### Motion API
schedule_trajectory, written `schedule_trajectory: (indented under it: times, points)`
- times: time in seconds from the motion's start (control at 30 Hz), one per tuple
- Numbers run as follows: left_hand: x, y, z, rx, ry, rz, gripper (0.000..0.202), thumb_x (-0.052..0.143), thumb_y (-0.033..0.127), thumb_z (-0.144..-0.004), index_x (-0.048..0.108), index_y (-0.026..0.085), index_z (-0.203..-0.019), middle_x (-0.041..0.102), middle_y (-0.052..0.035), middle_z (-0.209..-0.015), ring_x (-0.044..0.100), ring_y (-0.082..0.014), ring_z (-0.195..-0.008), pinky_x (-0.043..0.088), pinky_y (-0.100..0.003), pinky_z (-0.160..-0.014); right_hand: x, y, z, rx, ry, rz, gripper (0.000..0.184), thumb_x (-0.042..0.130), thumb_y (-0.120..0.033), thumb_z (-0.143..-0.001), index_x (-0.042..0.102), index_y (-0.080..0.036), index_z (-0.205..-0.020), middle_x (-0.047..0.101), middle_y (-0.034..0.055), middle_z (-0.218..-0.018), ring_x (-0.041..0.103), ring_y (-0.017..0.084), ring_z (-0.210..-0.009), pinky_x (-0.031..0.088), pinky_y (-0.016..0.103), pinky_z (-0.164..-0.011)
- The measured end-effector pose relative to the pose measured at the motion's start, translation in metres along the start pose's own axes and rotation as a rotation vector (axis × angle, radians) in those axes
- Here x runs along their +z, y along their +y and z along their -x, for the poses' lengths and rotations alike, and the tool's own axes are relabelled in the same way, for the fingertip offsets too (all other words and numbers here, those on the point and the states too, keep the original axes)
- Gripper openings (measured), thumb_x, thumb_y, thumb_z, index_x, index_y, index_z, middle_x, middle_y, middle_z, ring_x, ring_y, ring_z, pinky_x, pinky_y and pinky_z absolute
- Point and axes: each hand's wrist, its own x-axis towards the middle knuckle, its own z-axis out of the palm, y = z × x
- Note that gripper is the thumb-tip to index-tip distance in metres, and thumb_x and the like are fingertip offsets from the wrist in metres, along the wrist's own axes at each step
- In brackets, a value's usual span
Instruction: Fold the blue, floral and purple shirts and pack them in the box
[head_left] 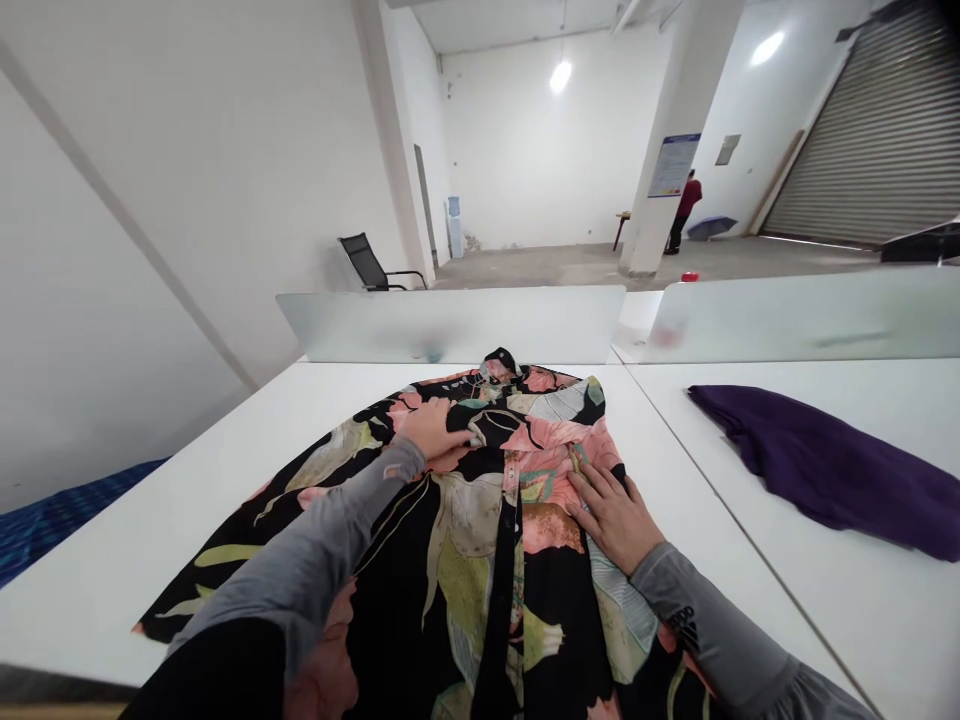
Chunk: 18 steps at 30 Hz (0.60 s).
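A floral shirt [469,510], black with pink, green and grey patterns, lies spread on the white desk [660,465], its collar at the far end and its button strip running toward the wearer. The left hand [433,430] rests on the cloth just left of the strip, thumb stretched toward it; whether its grip is closed on a fold, I cannot tell. The right hand [616,512] lies on the shirt's right side, its grip loose and open, fingers spread over the fabric. Farther right, apart from the shirt, lies a purple cloth [825,468]. A frosted panel [450,325] stands along the far edge; beyond it are a black chair [365,262] and a person in red [688,200] beside a pillar [660,150].
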Motion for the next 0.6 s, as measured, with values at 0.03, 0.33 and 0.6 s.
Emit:
schedule_trajectory:
  times: [0.03,0.33,0.6]
  points:
    - [0.004,0.000,0.012,0.061,0.027,-0.045,0.065,0.064,0.060,-0.073,0.054,0.017,-0.121,0.060,-0.0140,-0.115,0.055,-0.0313,-0.109,0.040,-0.038,-0.094,0.000,0.000,0.000,-0.002,0.004,0.000,0.052,0.034,-0.049,-0.097,0.047,-0.024,-0.141,0.042,0.0081,-0.148,0.038,0.029,-0.133,0.031,0.056,-0.105]
    - [-0.016,0.000,0.019,0.020,0.166,-0.201,0.048,0.034,0.020,-0.093,0.044,0.017,-0.139,0.056,-0.0171,-0.127,0.048,-0.0307,-0.121,0.035,-0.044,-0.100,0.002,0.005,-0.002,-0.029,0.032,0.055,0.051,0.030,-0.046,-0.098,0.045,-0.027,-0.142,0.042,0.0069,-0.149,0.040,0.028,-0.132,0.036,0.054,-0.102]
    - [-0.019,-0.015,0.057,0.270,0.033,-0.303,0.068,0.051,0.018,-0.081,0.035,0.028,-0.146,0.026,-0.0090,-0.157,0.021,-0.0354,-0.143,0.015,-0.057,-0.112,0.008,0.005,-0.002,-0.031,0.053,0.073,0.052,0.028,-0.046,-0.097,0.045,-0.027,-0.143,0.041,0.0051,-0.150,0.038,0.027,-0.133,0.036,0.052,-0.103]
